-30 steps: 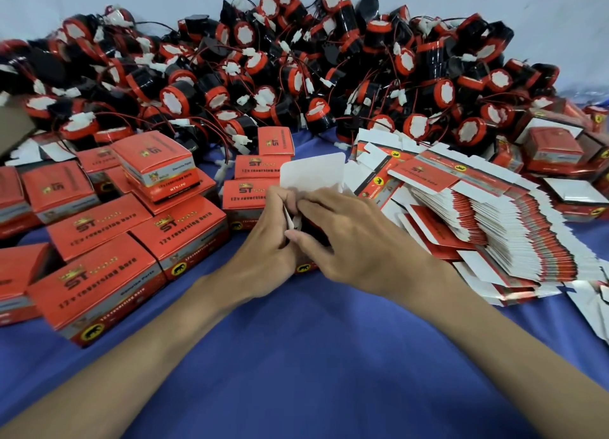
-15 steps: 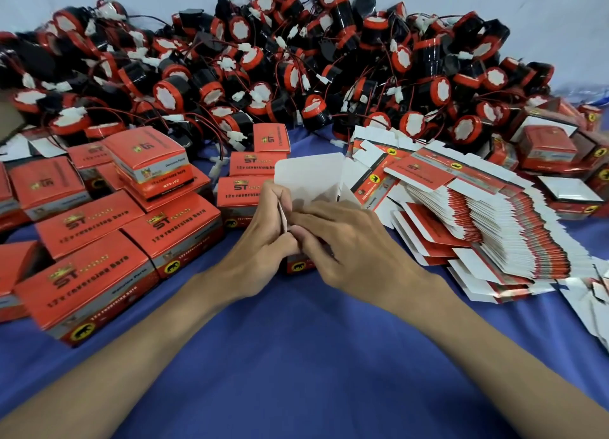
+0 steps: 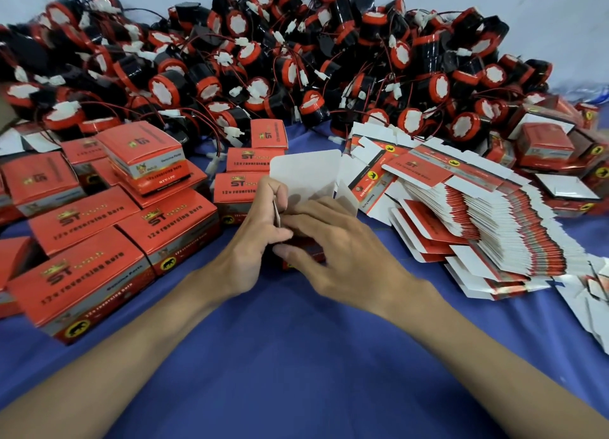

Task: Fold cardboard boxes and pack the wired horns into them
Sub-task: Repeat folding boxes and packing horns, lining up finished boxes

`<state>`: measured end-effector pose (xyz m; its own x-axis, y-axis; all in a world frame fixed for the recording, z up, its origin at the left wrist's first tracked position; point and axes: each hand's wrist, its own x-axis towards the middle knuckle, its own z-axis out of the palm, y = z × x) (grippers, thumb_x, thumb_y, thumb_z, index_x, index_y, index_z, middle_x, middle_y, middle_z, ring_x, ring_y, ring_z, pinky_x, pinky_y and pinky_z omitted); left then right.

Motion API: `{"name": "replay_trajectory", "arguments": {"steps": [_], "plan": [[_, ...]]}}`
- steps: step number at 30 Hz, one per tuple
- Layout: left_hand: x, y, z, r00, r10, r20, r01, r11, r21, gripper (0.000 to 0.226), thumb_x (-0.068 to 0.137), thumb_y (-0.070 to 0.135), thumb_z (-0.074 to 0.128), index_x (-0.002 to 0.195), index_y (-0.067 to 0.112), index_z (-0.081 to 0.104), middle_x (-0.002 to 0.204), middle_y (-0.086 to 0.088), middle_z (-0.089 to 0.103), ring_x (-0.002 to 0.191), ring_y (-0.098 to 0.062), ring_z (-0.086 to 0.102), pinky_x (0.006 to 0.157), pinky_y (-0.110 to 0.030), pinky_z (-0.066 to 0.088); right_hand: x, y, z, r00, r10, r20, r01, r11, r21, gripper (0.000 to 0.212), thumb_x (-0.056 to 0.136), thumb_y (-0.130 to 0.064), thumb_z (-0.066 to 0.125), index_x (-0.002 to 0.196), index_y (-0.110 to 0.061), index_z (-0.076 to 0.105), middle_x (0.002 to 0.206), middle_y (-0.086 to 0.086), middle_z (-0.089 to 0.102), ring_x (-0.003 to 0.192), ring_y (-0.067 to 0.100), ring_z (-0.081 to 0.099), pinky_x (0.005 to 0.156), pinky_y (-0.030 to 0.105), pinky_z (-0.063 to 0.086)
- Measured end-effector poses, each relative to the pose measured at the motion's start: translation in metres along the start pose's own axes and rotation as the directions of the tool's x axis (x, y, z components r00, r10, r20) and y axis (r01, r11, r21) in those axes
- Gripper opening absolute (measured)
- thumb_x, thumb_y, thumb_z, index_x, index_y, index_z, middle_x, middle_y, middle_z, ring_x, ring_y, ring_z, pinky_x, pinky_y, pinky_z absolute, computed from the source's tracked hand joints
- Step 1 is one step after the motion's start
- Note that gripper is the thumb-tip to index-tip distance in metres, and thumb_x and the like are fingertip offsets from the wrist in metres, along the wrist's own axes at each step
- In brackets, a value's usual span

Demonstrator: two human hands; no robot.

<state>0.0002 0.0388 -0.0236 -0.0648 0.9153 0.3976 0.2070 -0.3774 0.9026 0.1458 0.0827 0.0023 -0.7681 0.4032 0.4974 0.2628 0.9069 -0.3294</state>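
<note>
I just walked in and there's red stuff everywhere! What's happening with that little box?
A person is folding a small red cardboard box on the blue cloth. The left hand pinches a side flap, the right hand grips the body, and the white lid flap stands open. The hands hide whether a horn is inside. Wired horns are piled behind, closed boxes sit left, and flat unfolded boxes lie stacked right.

Two hands (image 3: 250, 241) (image 3: 342, 257), one open box (image 3: 306, 171)
</note>
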Motion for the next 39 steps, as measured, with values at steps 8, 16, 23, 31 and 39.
{"name": "replay_trajectory", "arguments": {"steps": [8,16,23,31,39], "plan": [[-0.002,-0.002,-0.001,0.999,0.014,-0.048,-0.018,0.997,-0.081,0.028,0.073,0.040,0.040,0.087,0.018,0.030,0.073,0.007,0.041,0.067,-0.008,0.043,0.063,-0.020,0.039,0.003,0.003,0.011,0.993,0.065,-0.098,-0.060,0.997,0.058,0.019,0.093,-0.015,0.057,0.101,-0.005,0.071,0.095,0.007,0.067,0.084,0.028,0.056,0.081,0.037,0.043],[0.000,-0.002,0.001,0.992,0.046,-0.118,-0.051,0.998,-0.043,0.023,0.076,0.040,0.035,0.085,0.019,0.030,0.078,0.017,0.031,0.072,0.001,0.032,0.067,-0.012,0.033,0.000,0.002,0.007,0.990,0.011,-0.138,0.008,0.991,0.133,0.011,0.085,-0.009,0.070,0.093,-0.004,0.075,0.091,0.002,0.073,0.080,0.024,0.059,0.076,0.027,0.047],[0.000,0.004,0.002,0.994,0.059,-0.088,-0.065,0.995,-0.070,0.023,0.074,0.036,0.037,0.085,0.017,0.030,0.078,0.006,0.030,0.067,0.005,0.036,0.065,-0.008,0.035,-0.002,0.000,0.009,0.978,-0.062,-0.197,0.053,0.997,-0.048,0.018,0.083,0.001,0.062,0.096,-0.004,0.074,0.077,0.004,0.071,0.072,0.031,0.058,0.049,0.040,0.051],[0.001,0.009,0.001,0.985,0.033,-0.171,-0.058,0.988,-0.142,0.026,0.063,0.027,0.043,0.082,0.014,0.032,0.076,0.001,0.031,0.067,-0.006,0.033,0.060,-0.021,0.032,0.002,-0.003,0.010,0.986,-0.121,-0.116,0.101,0.980,-0.169,0.014,0.091,-0.008,0.060,0.096,-0.005,0.074,0.089,0.005,0.071,0.081,0.033,0.060,0.076,0.040,0.050],[0.000,0.008,0.002,0.992,0.036,-0.122,-0.055,0.986,-0.158,0.029,0.066,0.034,0.042,0.085,0.013,0.034,0.071,0.016,0.041,0.059,-0.002,0.042,0.053,-0.016,0.040,-0.001,-0.006,0.005,0.996,-0.089,0.010,0.088,0.945,-0.316,0.021,0.092,-0.014,0.047,0.087,-0.008,0.066,0.096,0.009,0.062,0.086,0.030,0.054,0.076,0.043,0.048]]}}
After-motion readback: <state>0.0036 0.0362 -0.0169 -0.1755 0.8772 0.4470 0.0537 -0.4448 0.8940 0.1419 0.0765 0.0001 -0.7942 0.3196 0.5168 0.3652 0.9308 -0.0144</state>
